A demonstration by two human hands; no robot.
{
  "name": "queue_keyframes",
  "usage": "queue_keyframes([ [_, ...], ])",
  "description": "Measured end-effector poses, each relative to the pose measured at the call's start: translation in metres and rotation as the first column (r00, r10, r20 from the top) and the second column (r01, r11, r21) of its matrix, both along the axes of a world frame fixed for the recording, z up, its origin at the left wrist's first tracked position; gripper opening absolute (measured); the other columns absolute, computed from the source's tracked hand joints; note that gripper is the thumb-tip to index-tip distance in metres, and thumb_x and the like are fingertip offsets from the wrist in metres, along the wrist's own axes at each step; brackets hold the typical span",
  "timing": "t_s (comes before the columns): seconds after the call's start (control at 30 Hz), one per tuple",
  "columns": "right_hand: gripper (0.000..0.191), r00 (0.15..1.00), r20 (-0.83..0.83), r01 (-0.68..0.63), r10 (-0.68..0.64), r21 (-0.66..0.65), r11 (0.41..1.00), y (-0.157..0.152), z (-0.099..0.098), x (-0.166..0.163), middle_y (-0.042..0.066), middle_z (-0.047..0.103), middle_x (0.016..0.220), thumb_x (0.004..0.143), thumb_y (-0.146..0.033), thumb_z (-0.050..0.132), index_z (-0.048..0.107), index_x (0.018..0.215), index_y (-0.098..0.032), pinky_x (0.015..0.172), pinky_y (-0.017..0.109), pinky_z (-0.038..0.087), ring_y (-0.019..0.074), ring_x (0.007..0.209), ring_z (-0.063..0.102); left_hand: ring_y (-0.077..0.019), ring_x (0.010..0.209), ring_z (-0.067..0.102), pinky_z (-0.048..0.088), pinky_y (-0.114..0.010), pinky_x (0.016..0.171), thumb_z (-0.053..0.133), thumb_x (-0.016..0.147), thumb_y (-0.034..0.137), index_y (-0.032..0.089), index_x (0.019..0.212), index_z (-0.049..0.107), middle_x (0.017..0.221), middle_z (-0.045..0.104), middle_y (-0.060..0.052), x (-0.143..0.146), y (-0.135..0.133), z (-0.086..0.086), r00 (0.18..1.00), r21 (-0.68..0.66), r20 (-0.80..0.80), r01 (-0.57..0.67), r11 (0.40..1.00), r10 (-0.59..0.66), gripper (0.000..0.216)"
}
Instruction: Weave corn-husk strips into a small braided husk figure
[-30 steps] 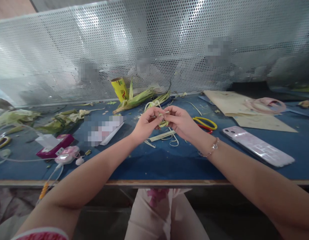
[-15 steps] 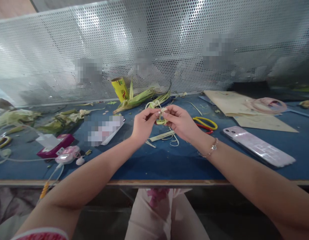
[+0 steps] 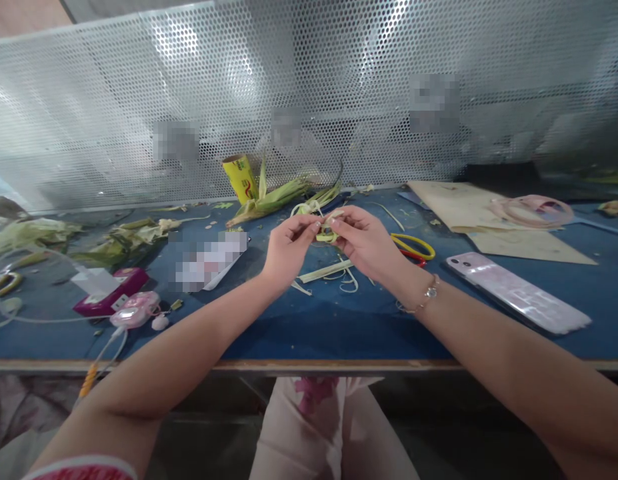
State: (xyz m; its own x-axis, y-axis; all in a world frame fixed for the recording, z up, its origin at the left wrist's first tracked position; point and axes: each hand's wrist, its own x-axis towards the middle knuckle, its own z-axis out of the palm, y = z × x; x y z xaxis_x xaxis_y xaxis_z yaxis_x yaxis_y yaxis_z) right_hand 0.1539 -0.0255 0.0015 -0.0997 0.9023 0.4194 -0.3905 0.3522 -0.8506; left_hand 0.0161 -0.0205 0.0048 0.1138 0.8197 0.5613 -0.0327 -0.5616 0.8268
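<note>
Between my fingertips, above the middle of the blue table, is a small looped piece of pale green corn husk (image 3: 327, 236). My left hand (image 3: 291, 248) pinches it from the left with thumb and forefinger. From the other side, my right hand (image 3: 361, 240) grips it, its thumb over the top; the fingers partly hide the piece. Just below the hands lie cut husk strips (image 3: 326, 271) on the table. Behind them rests a bundle of green corn husks (image 3: 281, 200). Scissors with yellow and red handles (image 3: 413, 247) lie beside my right hand, partly covered by it.
At right lie a phone (image 3: 519, 292), beige card sheets (image 3: 453, 207) and a pink coil (image 3: 533, 210). At left are another phone (image 3: 213, 261), a purple box (image 3: 111, 293), a pink case (image 3: 136, 310) and husks (image 3: 119, 243). A yellow tube (image 3: 240, 179) stands before the perforated metal screen (image 3: 339, 80).
My right hand has shifted slightly, turning its thumb over the husk piece. My left hand stays almost where it was, still pinching.
</note>
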Motion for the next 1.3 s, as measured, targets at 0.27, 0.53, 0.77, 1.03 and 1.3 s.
queue_keyframes([
  [0.27,0.01,0.999,0.022,0.026,-0.027,0.06,0.998,-0.001,0.0,0.0,-0.004,0.057,0.07,0.07,-0.028,0.069,0.064,0.078,-0.025,0.062,0.026,0.048,0.0092,0.066,0.055,-0.0053,0.055,0.048,0.041,-0.019,0.053,0.064,0.074,0.03,0.019,0.08,0.067,0.071,0.062,0.001,0.004,-0.003,-0.003,0.996,-0.134,0.084,0.029,0.991,-0.018,0.014],
  [0.53,0.01,0.99,0.096,0.087,-0.099,0.12,0.989,0.003,-0.003,0.004,-0.001,0.062,0.072,0.071,-0.028,0.068,0.068,0.08,-0.023,0.069,0.032,0.051,0.012,0.07,0.059,-0.0047,0.052,0.056,0.049,-0.021,0.059,0.064,0.074,0.022,0.015,0.076,0.062,0.068,0.062,0.002,0.009,-0.011,0.005,0.952,-0.308,0.281,0.208,0.928,-0.12,0.007],
  [0.77,0.009,0.986,0.103,0.119,-0.134,0.142,0.983,0.003,-0.004,0.004,-0.001,0.064,0.077,0.072,-0.028,0.066,0.068,0.079,-0.022,0.071,0.031,0.052,0.0113,0.072,0.059,-0.0077,0.055,0.061,0.052,-0.024,0.063,0.059,0.078,0.017,0.014,0.078,0.062,0.063,0.065,0.0,0.009,-0.015,0.008,0.953,-0.329,0.275,0.216,0.919,-0.125,0.005],
  [1.03,0.015,0.98,0.146,0.113,-0.133,0.143,0.983,0.001,0.0,0.005,0.0,0.063,0.079,0.073,-0.035,0.067,0.066,0.081,-0.022,0.072,0.032,0.052,0.0121,0.073,0.058,-0.011,0.061,0.063,0.051,-0.028,0.068,0.06,0.068,0.011,0.015,0.075,0.067,0.064,0.066,-0.001,0.005,-0.011,0.007,0.938,-0.261,0.289,0.267,0.927,-0.189,0.011],
  [1.3,0.017,0.939,0.24,0.19,-0.247,0.237,0.953,0.005,-0.001,0.011,0.001,0.064,0.082,0.078,-0.039,0.062,0.065,0.085,-0.025,0.068,0.031,0.049,0.0138,0.074,0.057,-0.0113,0.066,0.065,0.053,-0.029,0.075,0.078,0.057,0.021,0.015,0.08,0.066,0.069,0.069,0.0,0.008,-0.012,0.004,0.927,-0.274,0.311,0.297,0.915,-0.208,0.026],
])
